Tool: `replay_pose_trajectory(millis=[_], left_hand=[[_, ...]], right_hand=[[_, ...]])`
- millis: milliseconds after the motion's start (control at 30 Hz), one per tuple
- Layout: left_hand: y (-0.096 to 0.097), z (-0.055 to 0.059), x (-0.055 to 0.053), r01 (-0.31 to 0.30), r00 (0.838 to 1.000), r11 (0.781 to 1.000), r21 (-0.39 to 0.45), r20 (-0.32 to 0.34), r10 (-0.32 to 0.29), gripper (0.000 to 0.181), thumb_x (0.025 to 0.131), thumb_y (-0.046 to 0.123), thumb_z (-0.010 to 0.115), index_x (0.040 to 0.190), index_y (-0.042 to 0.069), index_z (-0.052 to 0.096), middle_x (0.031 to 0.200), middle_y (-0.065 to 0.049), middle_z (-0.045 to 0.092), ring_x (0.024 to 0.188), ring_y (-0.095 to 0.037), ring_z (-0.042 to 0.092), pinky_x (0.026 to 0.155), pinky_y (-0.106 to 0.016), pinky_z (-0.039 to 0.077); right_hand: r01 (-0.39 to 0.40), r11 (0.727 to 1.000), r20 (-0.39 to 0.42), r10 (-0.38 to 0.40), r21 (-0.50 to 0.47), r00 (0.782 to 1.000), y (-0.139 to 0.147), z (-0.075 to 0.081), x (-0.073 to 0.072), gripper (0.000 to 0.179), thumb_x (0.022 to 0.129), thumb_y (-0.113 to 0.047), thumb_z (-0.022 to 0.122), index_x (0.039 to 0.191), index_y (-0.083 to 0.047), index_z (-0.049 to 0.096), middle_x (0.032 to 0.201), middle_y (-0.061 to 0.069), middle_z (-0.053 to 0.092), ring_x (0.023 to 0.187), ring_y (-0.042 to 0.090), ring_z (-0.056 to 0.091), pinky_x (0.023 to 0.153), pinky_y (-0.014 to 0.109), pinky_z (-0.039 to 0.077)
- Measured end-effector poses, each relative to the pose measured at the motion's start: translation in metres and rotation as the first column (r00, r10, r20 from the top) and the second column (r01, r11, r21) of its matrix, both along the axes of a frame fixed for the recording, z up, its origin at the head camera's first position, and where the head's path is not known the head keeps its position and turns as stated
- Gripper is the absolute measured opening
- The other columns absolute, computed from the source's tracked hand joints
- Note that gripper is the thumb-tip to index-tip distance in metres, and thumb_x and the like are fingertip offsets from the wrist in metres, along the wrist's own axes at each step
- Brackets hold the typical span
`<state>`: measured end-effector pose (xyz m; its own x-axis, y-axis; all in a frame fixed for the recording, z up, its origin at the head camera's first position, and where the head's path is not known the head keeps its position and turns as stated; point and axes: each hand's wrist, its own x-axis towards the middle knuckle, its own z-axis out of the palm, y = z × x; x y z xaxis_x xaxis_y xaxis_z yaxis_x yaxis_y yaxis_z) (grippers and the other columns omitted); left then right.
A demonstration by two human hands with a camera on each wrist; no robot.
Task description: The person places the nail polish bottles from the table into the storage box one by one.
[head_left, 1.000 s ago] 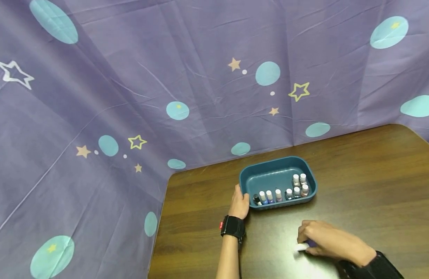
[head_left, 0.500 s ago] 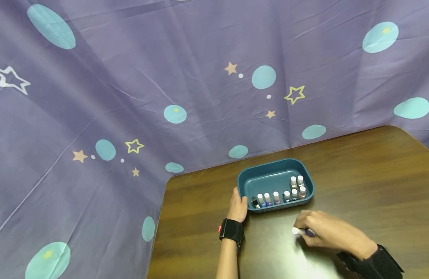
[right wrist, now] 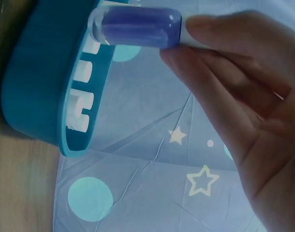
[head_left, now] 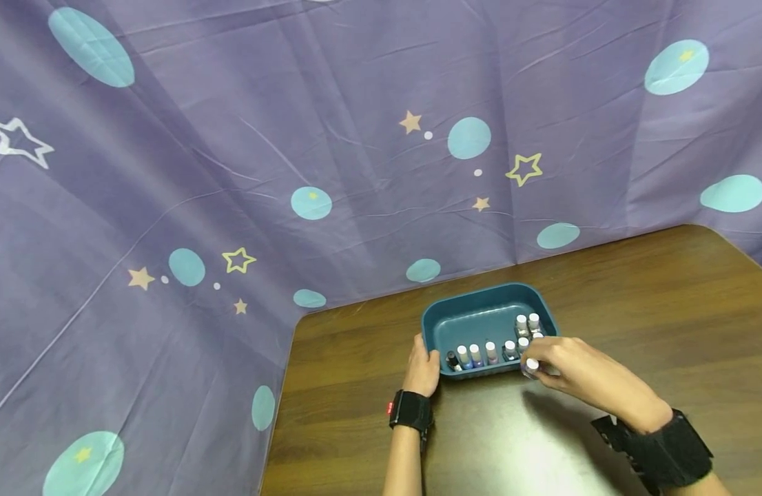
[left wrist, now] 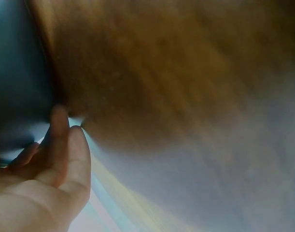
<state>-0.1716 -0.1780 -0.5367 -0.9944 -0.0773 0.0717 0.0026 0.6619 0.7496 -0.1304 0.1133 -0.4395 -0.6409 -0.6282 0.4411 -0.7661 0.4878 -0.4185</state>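
Note:
A teal plastic tray (head_left: 474, 303) stands on the wooden table with several small nail polish bottles (head_left: 491, 351) along its near side and right end. Most have white caps; the one at the left end has a black cap. My left hand (head_left: 422, 368) holds the tray by its near left corner, the fingers (left wrist: 77, 150) against its outer wall. With thumb and fingertips my right hand (head_left: 573, 365) pinches a purple nail polish bottle (right wrist: 140, 26) by its white cap. This bottle is just outside the tray's near right rim. The hand partly covers the bottles behind it.
The brown wooden table (head_left: 654, 310) extends to the right and toward me. Behind it and to the left hangs a purple curtain (head_left: 368, 124) with stars and turquoise ovals. Black straps (head_left: 663, 448) go round both wrists.
My right hand has lifted the purple nail polish bottle and carried it forward to the tray's near right rim. The left hand has stayed at the tray's corner.

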Motion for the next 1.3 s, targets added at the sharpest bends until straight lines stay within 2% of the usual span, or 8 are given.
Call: replay_pose_trajectory(millis=[200,333,633,900,1133,1300], left_hand=[[-0.001,0.002,-0.002,0.003,1.000,1.000,0.013,-0.016,-0.003,0.047,0.094,0.006,0.047,0.140,-0.004,0.044,0.138,-0.020,0.055,0.128,-0.033,0.052,0.107,-0.050,0.040],[-0.002,0.001,-0.001,0.007,1.000,1.000,0.013,-0.029,-0.007,0.047,0.093,0.005,0.047,0.139,-0.004,0.044,0.136,-0.021,0.056,0.127,-0.034,0.053,0.106,-0.050,0.041],[-0.002,0.001,-0.001,0.024,0.999,1.000,-0.006,-0.027,-0.025,0.047,0.093,0.006,0.045,0.139,-0.003,0.045,0.138,-0.019,0.055,0.129,-0.032,0.052,0.107,-0.048,0.040],[-0.002,0.004,0.000,0.013,1.000,1.000,-0.007,-0.006,-0.013,0.046,0.095,0.005,0.045,0.140,-0.003,0.044,0.139,-0.018,0.054,0.130,-0.031,0.051,0.108,-0.048,0.040],[-0.001,0.004,0.002,0.025,1.000,1.000,0.010,0.009,-0.025,0.048,0.095,0.005,0.045,0.142,-0.002,0.042,0.140,-0.018,0.053,0.131,-0.031,0.050,0.109,-0.048,0.039],[-0.002,0.003,0.002,0.025,1.000,1.000,0.004,0.002,-0.025,0.048,0.094,0.006,0.044,0.142,-0.002,0.043,0.140,-0.018,0.053,0.130,-0.031,0.050,0.108,-0.049,0.039]], right_hand=[[0.097,0.995,-0.059,-0.100,-0.038,0.993,0.000,0.007,-0.016,0.028,0.074,0.004,0.080,0.091,-0.016,0.070,0.090,-0.007,0.068,0.076,0.005,0.064,0.061,0.023,0.052],[0.157,0.987,-0.045,-0.158,-0.030,0.986,-0.003,0.012,-0.023,0.027,0.074,0.002,0.081,0.092,-0.014,0.070,0.089,-0.007,0.067,0.078,0.009,0.065,0.064,0.027,0.053],[0.174,0.984,-0.003,-0.174,-0.043,0.985,-0.008,0.011,-0.033,0.022,0.079,0.003,0.077,0.094,-0.012,0.069,0.088,-0.008,0.066,0.081,0.008,0.064,0.069,0.029,0.056],[0.191,0.979,-0.037,-0.193,-0.065,0.980,-0.015,0.000,-0.048,0.021,0.079,0.001,0.077,0.096,-0.008,0.070,0.091,-0.001,0.068,0.081,0.013,0.066,0.068,0.032,0.056],[0.187,0.982,-0.008,-0.188,-0.040,0.982,-0.019,-0.015,-0.058,0.012,0.088,-0.003,0.071,0.097,-0.010,0.070,0.089,-0.004,0.065,0.078,0.007,0.057,0.066,0.029,0.052],[0.194,0.980,-0.078,-0.197,-0.039,0.977,-0.021,-0.027,-0.065,0.011,0.087,-0.005,0.072,0.096,-0.010,0.070,0.088,-0.004,0.064,0.076,0.009,0.058,0.064,0.031,0.051]])
